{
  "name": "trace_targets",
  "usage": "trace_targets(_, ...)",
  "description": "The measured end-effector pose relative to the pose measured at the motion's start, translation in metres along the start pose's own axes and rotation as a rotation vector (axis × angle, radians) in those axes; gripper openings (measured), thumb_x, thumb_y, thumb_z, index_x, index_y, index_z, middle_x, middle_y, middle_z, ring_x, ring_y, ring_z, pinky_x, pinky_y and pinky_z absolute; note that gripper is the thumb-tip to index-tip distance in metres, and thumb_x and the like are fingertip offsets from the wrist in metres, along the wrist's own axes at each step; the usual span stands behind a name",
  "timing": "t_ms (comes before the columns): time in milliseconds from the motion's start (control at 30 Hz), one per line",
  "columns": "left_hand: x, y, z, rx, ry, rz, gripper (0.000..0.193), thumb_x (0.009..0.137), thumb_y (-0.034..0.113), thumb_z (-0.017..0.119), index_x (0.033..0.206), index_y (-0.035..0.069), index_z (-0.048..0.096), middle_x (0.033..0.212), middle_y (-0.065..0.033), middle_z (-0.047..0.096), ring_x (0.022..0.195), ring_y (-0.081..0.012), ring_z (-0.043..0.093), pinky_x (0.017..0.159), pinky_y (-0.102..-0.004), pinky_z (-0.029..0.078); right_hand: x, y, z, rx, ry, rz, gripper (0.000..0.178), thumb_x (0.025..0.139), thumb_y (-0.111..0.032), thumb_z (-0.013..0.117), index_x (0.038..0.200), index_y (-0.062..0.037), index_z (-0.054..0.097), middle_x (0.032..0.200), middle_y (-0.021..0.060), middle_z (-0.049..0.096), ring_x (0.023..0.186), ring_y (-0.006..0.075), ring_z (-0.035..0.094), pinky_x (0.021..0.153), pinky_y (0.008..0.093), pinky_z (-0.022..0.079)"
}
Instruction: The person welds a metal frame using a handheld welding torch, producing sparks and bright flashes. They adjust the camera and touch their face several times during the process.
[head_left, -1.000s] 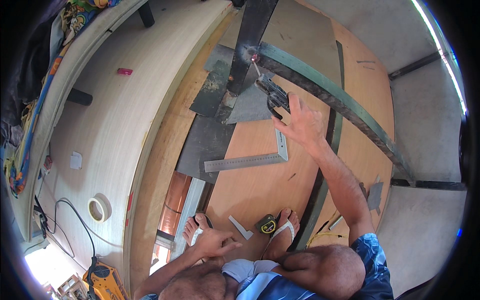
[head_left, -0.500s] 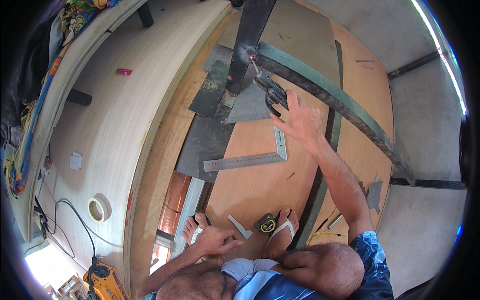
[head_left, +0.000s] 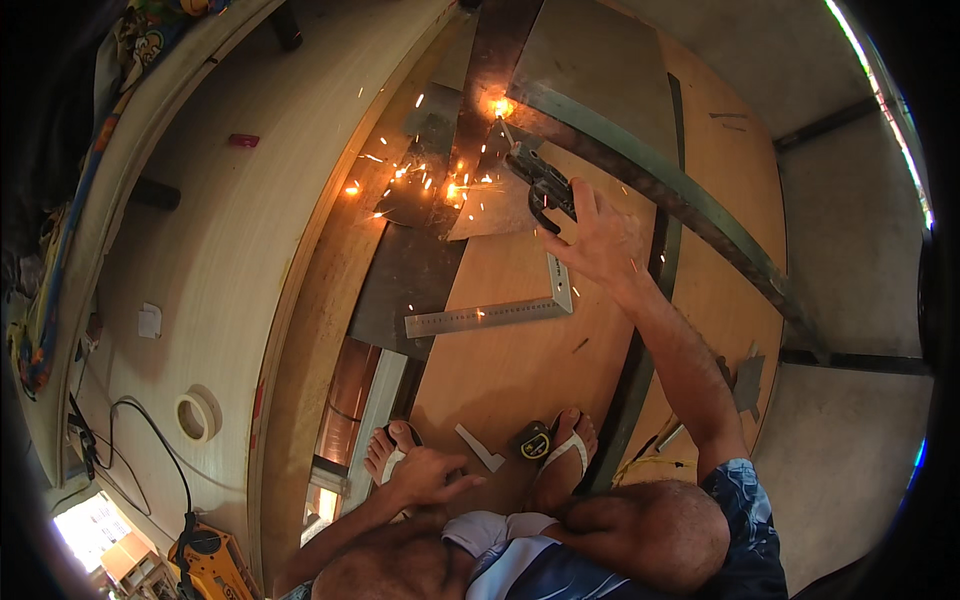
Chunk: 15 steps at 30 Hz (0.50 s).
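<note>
My right hand (head_left: 603, 243) grips a black welding electrode holder (head_left: 543, 178). A thin electrode (head_left: 505, 131) runs from its jaws to the joint of a dark steel upright (head_left: 490, 70) and a long greenish steel bar (head_left: 640, 165). A bright orange glow burns at that joint, and sparks scatter down and to the left over dark sheet pieces (head_left: 405, 270). My left hand (head_left: 437, 478) hangs above my left foot, its fingers loosely apart with nothing in them. Below the holder, a metal square (head_left: 490, 318) lies on the wooden panel (head_left: 500, 385).
A tape measure (head_left: 530, 441) and a small pale angled piece (head_left: 481, 449) lie between my feet. On the pale board (head_left: 230, 290) at left rest a tape roll (head_left: 197, 414) and a pink object (head_left: 243, 140). A yellow power tool (head_left: 214, 562) with a black cord stands at lower left.
The electrode tip now glows at the steel joint and sparks fly, where before there was no arc. The rest of the picture has darkened. Both hands stay nearly in place.
</note>
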<state>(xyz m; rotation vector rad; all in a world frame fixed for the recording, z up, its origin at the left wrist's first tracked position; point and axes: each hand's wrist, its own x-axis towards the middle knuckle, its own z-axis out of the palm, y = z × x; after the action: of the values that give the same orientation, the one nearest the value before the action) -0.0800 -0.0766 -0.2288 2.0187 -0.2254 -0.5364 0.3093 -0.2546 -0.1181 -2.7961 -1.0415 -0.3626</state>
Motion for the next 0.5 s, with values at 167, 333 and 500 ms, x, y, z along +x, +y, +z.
trace_targets(167,-0.0006,0.0008,-0.0013,0.043,0.006,-0.008,0.060,0.100,0.061,0.066,0.074,0.007,0.065,0.061,-0.0145,0.065,0.061,-0.0391,0.069,0.059,-0.0498,0.053,0.0014,0.0017,0.0002,-0.007,-0.017,0.010,0.064,0.086,-0.045,0.083,0.129,-0.0063,0.055,0.095,0.0169,0.073,0.081,0.0375,0.077,0.064,0.0495,0.061)
trace_targets(333,0.0000,0.0020,-0.0036,0.033,-0.005,-0.008,0.061,0.100,0.061,0.066,0.073,0.006,0.064,0.061,-0.0148,0.065,0.062,-0.0391,0.069,0.059,-0.0498,0.053,0.0035,0.0033,0.0031,0.003,0.001,-0.007,0.063,0.085,-0.044,0.084,0.126,-0.0063,0.055,0.094,0.0165,0.072,0.079,0.0369,0.077,0.062,0.0490,0.060)
trace_targets(500,-0.0005,0.0031,-0.0051,0.004,-0.010,-0.011,0.062,0.100,0.060,0.067,0.072,0.005,0.061,0.063,-0.0166,0.064,0.061,-0.0388,0.068,0.058,-0.0492,0.051,0.0048,0.0040,0.0049,0.000,0.004,-0.014,0.063,0.085,-0.044,0.084,0.126,-0.0062,0.055,0.093,0.0161,0.072,0.078,0.0366,0.076,0.061,0.0484,0.060)
